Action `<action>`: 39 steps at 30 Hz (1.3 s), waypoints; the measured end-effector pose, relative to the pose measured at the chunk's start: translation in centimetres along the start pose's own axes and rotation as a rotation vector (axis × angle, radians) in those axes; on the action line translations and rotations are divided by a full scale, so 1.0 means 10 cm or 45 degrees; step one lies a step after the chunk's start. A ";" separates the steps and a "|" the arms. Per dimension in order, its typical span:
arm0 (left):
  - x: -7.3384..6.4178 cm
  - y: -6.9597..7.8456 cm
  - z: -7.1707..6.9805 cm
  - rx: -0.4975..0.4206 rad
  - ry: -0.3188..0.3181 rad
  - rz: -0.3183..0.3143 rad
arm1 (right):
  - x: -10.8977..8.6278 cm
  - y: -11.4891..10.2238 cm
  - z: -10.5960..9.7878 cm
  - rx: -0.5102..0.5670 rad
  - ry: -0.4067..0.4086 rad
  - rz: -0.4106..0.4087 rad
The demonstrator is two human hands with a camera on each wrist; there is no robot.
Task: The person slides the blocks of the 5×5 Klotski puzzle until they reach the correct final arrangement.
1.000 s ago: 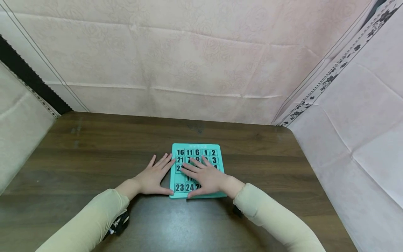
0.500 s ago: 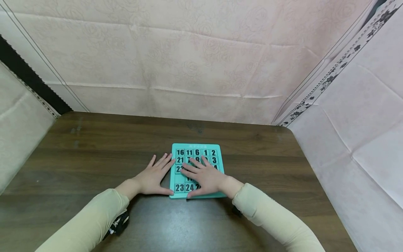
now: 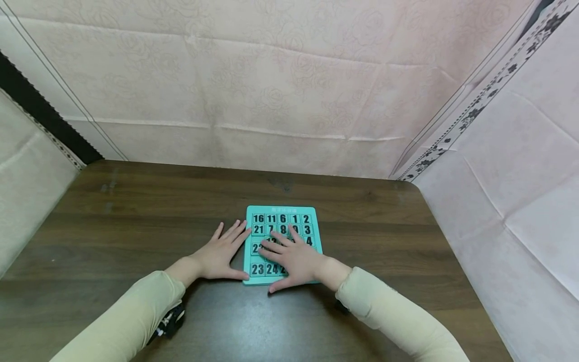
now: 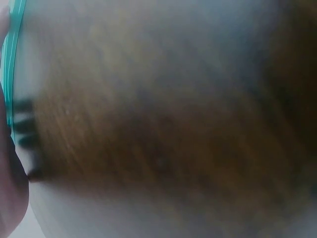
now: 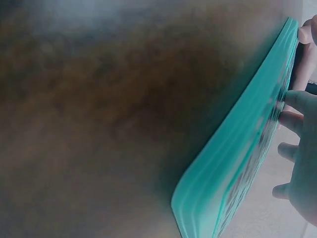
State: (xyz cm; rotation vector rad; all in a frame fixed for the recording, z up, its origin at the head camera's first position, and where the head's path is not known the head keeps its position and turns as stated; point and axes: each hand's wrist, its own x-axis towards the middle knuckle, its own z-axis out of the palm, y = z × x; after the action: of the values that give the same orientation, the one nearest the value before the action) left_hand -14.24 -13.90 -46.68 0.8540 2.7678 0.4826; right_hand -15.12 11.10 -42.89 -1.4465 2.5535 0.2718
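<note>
A teal number slide puzzle (image 3: 312, 213) lies flat on the table, its black numbers set in a square grid. My left hand (image 3: 217, 256) rests at its left side, fingers straight and spread, fingertips at the edge and thumb at the near left corner. Over the lower middle of the puzzle spreads my right hand (image 3: 296, 259). Its index fingertip is at a tile in the left column, which sits between two rows. The right thumb reaches past the near edge. Several tiles are hidden under this hand. In the right wrist view the fingertips (image 5: 290, 119) meet the puzzle face.
The dark wooden table (image 3: 158, 201) stretches around the puzzle. Pale patterned cloth (image 3: 271, 90) hangs behind its far edge, and white cloth (image 3: 511, 201) borders the right side. A black wrist device (image 3: 169, 322) sits under the left sleeve.
My right hand has shifted slightly toward the near edge, its thumb passing beyond the puzzle. A left-column tile has slid partway down with it. The left hand stays in place.
</note>
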 end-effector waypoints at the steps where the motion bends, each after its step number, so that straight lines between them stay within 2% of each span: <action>1: 0.00 0.00 0.00 0.002 0.001 0.001 | -0.01 0.00 0.00 0.006 0.006 -0.006; 12: 0.01 -0.01 0.00 0.002 0.002 0.003 | -0.08 -0.06 0.02 0.024 0.026 -0.061; 17: 0.00 -0.01 0.00 0.009 0.006 0.004 | -0.07 -0.02 -0.01 0.069 0.046 -0.069; 21: 0.00 -0.01 -0.01 -0.003 0.002 0.005 | -0.01 0.08 -0.05 0.129 0.052 0.005; 26: 0.00 -0.01 0.00 0.003 -0.009 -0.006 | 0.09 0.18 -0.10 0.180 -0.001 0.107; 30: -0.01 0.00 0.00 0.010 -0.020 -0.016 | 0.16 0.21 -0.10 0.212 -0.036 0.127; 39: -0.01 0.01 -0.02 0.011 -0.024 -0.013 | 0.24 0.21 -0.07 0.171 -0.079 0.163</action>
State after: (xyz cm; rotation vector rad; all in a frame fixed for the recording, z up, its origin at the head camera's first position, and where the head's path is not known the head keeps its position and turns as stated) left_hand -14.14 -13.95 -46.49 0.8418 2.7576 0.4583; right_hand -18.18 10.05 -42.71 -1.2111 2.5640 0.1574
